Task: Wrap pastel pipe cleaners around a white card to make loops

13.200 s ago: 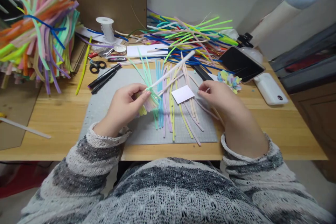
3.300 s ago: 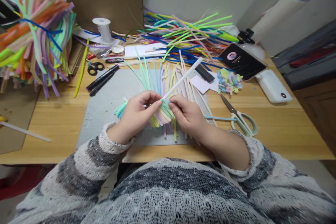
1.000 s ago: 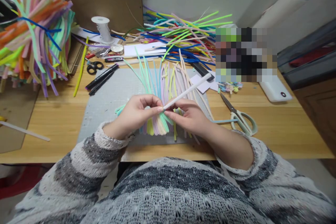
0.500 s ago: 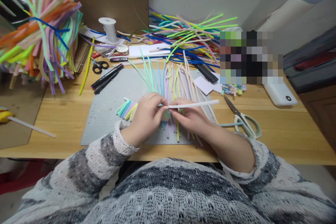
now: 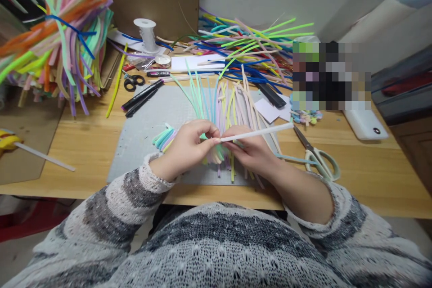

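Note:
My left hand [image 5: 191, 146] is closed around a bundle of pastel pipe cleaners [image 5: 162, 137], whose looped ends stick out on its left side; pale tips show below the fingers. At the fingertips, a white pipe cleaner [image 5: 261, 132] stretches out to the right, its free end slanting upward. My right hand [image 5: 253, 149] is closed by the near end of this white piece, thumb and fingers pinching close to the left thumb. Exactly how the white piece meets the bundle is hidden by the fingers. Loose pastel pipe cleaners [image 5: 232, 99] lie behind and under both hands.
A grey cutting mat [image 5: 135, 144] lies beneath the hands. Scissors [image 5: 322, 157] rest on the right, with a white power bank [image 5: 362, 121] beyond. Black markers [image 5: 143, 97], small scissors [image 5: 134, 82] and a spool [image 5: 146, 36] sit at the back left. A big pipe cleaner bunch [image 5: 64, 31] stands far left.
The white pipe cleaner's free end has tilted upward. The bundle in my left hand has turned a little, with pale tips now showing below the fingers. The whole view has shifted slightly.

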Demonstrator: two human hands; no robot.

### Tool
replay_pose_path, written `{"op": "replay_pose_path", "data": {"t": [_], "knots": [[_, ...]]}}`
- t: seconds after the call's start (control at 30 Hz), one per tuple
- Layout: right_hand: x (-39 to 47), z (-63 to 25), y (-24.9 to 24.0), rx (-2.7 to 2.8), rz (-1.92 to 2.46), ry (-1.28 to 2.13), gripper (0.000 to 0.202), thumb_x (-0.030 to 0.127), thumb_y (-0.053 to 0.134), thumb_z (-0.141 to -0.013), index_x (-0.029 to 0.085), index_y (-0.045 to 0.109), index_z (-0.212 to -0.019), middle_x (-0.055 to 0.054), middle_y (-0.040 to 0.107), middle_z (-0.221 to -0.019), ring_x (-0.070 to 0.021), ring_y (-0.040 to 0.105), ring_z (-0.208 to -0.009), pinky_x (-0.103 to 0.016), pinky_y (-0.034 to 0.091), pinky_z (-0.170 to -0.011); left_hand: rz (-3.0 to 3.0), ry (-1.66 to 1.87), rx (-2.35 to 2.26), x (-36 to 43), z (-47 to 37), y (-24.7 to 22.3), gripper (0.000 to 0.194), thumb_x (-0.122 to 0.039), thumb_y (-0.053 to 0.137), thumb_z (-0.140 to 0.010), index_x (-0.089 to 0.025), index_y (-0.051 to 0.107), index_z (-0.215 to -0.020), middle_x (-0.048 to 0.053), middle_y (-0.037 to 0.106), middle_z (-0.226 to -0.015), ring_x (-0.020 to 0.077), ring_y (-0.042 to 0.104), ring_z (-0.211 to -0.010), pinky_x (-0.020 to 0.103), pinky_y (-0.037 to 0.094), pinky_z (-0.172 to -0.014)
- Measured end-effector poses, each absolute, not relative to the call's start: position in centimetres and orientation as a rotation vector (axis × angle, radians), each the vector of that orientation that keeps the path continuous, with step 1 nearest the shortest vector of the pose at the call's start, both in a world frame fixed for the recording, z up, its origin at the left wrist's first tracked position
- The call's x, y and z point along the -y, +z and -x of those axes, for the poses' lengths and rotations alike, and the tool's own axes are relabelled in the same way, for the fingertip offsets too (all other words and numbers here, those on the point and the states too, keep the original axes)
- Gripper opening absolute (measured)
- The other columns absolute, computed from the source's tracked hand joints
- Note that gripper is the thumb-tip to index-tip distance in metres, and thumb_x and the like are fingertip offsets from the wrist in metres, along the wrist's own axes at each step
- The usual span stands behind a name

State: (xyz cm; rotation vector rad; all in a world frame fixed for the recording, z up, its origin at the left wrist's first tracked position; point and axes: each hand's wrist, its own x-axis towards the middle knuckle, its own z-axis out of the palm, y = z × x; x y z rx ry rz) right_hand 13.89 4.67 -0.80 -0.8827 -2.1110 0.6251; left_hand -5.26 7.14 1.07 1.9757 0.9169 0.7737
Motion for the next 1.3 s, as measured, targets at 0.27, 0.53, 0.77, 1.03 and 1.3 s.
{"op": "replay_pose_path", "data": {"t": [0.27, 0.53, 0.77, 1.03, 1.3], "knots": [[-4.1, -14.4, -0.1, 2.179, 0.937, 0.084, 0.009, 0.024, 0.051, -0.087, 0.028, 0.057, -0.092, 0.000, 0.065, -0.089, -0.0180, 0.056, -0.084, -0.040, 0.031, -0.082, -1.989, 0.728, -0.743, -6.8, 5.6, 2.3, 0.012, -0.023, 0.055, -0.084, -0.017, 0.057, -0.074, 0.002, 0.060, -0.076, 0.0148, 0.055, -0.075, 0.030, 0.042, -0.073], [-2.0, -13.7, 0.7, 2.100, 0.997, -0.077, 0.013, 0.025, 0.062, -0.079, 0.028, 0.058, -0.091, 0.002, 0.067, -0.081, -0.0178, 0.056, -0.075, -0.039, 0.031, -0.076, -2.251, 0.944, -0.743, -6.0, 5.7, 2.9, 0.009, -0.020, 0.051, -0.086, -0.018, 0.053, -0.078, 0.004, 0.060, -0.078, 0.0170, 0.055, -0.080, 0.035, 0.039, -0.079], [-1.3, -12.8, 0.6, 2.072, 1.069, 0.003, 0.016, 0.022, 0.057, -0.080, 0.026, 0.057, -0.096, 0.000, 0.068, -0.085, -0.0184, 0.057, -0.076, -0.038, 0.032, -0.076, -2.436, 0.928, -0.765, -5.7, 5.7, 3.0, 0.007, -0.019, 0.051, -0.085, -0.019, 0.055, -0.079, 0.003, 0.064, -0.079, 0.0173, 0.056, -0.080, 0.036, 0.037, -0.079], [-1.3, -12.4, 0.2, 1.996, 1.069, 0.061, 0.016, 0.016, 0.058, -0.079, 0.024, 0.058, -0.093, -0.001, 0.068, -0.082, -0.0176, 0.058, -0.074, -0.038, 0.033, -0.074, -2.155, 0.924, -0.770, -5.7, 5.4, 2.4, 0.010, -0.020, 0.055, -0.085, -0.018, 0.056, -0.075, 0.002, 0.061, -0.074, 0.0156, 0.056, -0.076, 0.033, 0.040, -0.077], [-2.6, -12.6, 0.2, 1.574, 1.149, 1.103, 0.013, 0.030, 0.055, -0.085, 0.019, 0.061, -0.080, -0.001, 0.063, -0.074, -0.0134, 0.058, -0.069, -0.030, 0.044, -0.064, -2.395, 0.873, -0.827, -6.2, 5.5, 2.2, 0.008, -0.011, 0.054, -0.081, -0.018, 0.055, -0.080, 0.002, 0.063, -0.080, 0.0169, 0.056, -0.082, 0.035, 0.036, -0.080]]}}
